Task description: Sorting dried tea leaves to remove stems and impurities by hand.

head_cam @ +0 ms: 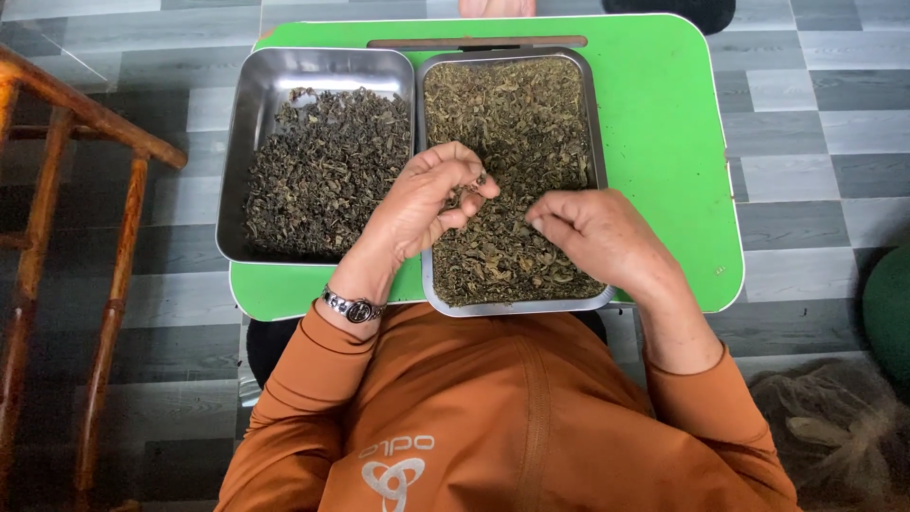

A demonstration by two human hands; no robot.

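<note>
Two steel trays sit side by side on a small green table (664,142). The right tray (595,142) is filled with dried green-brown tea leaves (512,114). The left tray (248,114) holds a darker heap of dried leaves (322,171). My left hand (422,204), with a wristwatch (353,306) on the wrist, hovers over the seam between the trays and pinches a few leaves between its fingertips. My right hand (597,237) rests on the leaves in the right tray, fingers curled and touching them.
A wooden chair frame (85,190) stands to the left on the grey tiled floor. A net sack (834,427) lies at the lower right, next to a dark green round object (891,313). A brown strip (474,43) lies along the table's far edge.
</note>
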